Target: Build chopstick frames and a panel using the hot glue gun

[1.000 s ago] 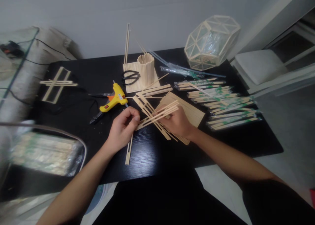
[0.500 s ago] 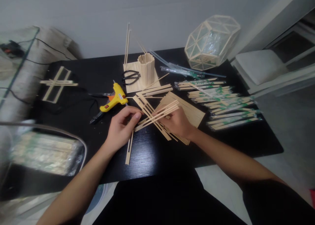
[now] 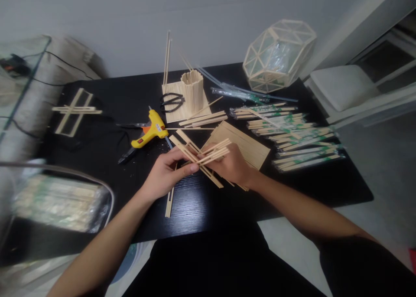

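Observation:
Between my hands is a crossed frame of thin wooden sticks (image 3: 210, 175), held above the black table. My left hand (image 3: 169, 169) pinches it at the left near the crossing, thumb on the near side. My right hand (image 3: 232, 162) is closed round its right arm, with stick ends jutting past the fingers. Below my left hand, a narrow bundle of sticks (image 3: 169, 203) lies on the table. A flat panel of sticks (image 3: 250, 147) rests beyond my right hand, partly covered by it.
A yellow glue gun (image 3: 151, 132) lies left of centre. Behind it are black-handled scissors (image 3: 172, 102) and a round stick holder (image 3: 193, 91) on a square base. Wrapped chopstick packs (image 3: 292, 136) spread at the right, near a faceted frame (image 3: 264, 65). Another crossed frame (image 3: 76, 110) lies left.
My left hand has moved right and closed on the stick frame near its crossing. The frame has shifted slightly left and turned a little in my right hand.

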Demonstrator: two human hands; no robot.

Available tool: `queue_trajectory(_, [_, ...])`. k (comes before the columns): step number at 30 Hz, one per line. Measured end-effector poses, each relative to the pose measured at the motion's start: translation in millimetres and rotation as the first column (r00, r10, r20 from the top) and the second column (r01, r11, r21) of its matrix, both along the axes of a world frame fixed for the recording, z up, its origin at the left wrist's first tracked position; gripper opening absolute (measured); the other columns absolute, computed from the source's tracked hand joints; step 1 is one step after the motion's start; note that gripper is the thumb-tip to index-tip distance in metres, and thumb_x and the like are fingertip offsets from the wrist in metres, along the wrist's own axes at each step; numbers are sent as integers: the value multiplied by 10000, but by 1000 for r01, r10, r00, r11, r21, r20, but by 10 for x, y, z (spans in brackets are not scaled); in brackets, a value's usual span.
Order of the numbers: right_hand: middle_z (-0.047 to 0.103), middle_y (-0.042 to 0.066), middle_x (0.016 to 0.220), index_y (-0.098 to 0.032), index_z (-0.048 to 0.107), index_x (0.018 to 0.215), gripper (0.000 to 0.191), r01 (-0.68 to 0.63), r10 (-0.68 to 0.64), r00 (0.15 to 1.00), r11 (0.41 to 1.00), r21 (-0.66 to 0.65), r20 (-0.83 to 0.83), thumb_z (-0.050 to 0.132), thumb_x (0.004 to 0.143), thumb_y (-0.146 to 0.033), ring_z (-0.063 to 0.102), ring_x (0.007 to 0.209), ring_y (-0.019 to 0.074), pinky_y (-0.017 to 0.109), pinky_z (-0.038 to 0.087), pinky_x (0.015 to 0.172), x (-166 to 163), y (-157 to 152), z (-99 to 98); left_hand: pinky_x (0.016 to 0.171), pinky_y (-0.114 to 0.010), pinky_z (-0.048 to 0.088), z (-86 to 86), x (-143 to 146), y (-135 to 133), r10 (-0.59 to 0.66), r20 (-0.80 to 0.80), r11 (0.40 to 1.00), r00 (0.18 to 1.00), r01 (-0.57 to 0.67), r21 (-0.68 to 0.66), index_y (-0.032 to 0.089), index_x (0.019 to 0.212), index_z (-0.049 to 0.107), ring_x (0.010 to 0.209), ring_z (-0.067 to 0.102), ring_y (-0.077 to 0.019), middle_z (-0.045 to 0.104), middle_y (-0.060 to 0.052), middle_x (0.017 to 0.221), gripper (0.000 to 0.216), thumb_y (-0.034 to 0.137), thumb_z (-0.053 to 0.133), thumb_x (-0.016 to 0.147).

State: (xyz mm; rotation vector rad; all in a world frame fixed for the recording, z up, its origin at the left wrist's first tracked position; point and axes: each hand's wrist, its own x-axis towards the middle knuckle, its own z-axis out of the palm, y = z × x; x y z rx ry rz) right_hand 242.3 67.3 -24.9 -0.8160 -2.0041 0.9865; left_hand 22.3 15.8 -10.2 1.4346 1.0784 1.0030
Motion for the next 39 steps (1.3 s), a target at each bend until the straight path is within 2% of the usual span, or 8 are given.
queue_trajectory(8, [833, 29, 887, -200, 818, 942, 103, -36, 37, 999, 998, 59, -18, 771, 970, -286, 764, 756, 158, 260, 557, 705, 7, -7, -32, 984, -375, 545, 14, 21, 4, 16, 20, 1000, 1000, -16, 0, 252, 941, 844, 1001, 701, -214, 779, -57, 1018, 83, 314, 847, 886])
queue_trajectory(13, [826, 19, 872, -200, 805, 942, 127, -27, 27, 1000, 999, 29, -5, 771, 972, -318, 756, 748, 151, 249, 547, 692, 0, -22, -55, 959, -349, 536, 10, 14, -2, 11, -14, 999, 1000, -11, 50, 246, 975, 849, 1008, 684, -215, 767, -60, 1017, 120, 339, 838, 900])
queue_trajectory(21, [813, 37, 824, -178, 801, 881, 299, -16, 18, 1000, 996, 93, -17, 718, 1022, -429, 732, 689, 143, 249, 519, 661, -2, -6, -2, 985, -342, 522, -40, -10, 16, -2, 38, 999, 999, 0, 40, 237, 975, 853, 1019, 692, -213, 780, -60, 1060, 215, 397, 897, 838])
queue_trajectory(28, [821, 30, 860, -193, 808, 923, 237, -31, 33, 999, 997, 70, -25, 723, 1021, -392, 754, 735, 148, 260, 551, 691, -2, -15, -32, 962, -336, 529, -63, -2, 23, -26, 40, 999, 999, 25, 27, 248, 962, 853, 1000, 690, -201, 772, -47, 1011, 142, 325, 892, 848])
queue_trajectory(34, [830, 27, 883, -194, 803, 941, 114, -26, 26, 1000, 997, 75, -9, 752, 989, -284, 770, 757, 155, 260, 571, 714, -8, -24, -64, 939, -325, 529, -65, -7, 17, -17, -3, 998, 1000, 17, 54, 273, 989, 861, 995, 670, -192, 763, -39, 1003, 135, 314, 880, 862])
queue_trajectory(39, [833, 34, 877, -187, 798, 927, 163, -14, 16, 1000, 996, 93, -14, 734, 1005, -315, 774, 751, 159, 259, 568, 691, -19, -28, -49, 937, -336, 533, -58, -6, 19, -10, -21, 997, 1000, 11, 70, 283, 1001, 862, 992, 669, -194, 756, -37, 1002, 144, 318, 879, 862])
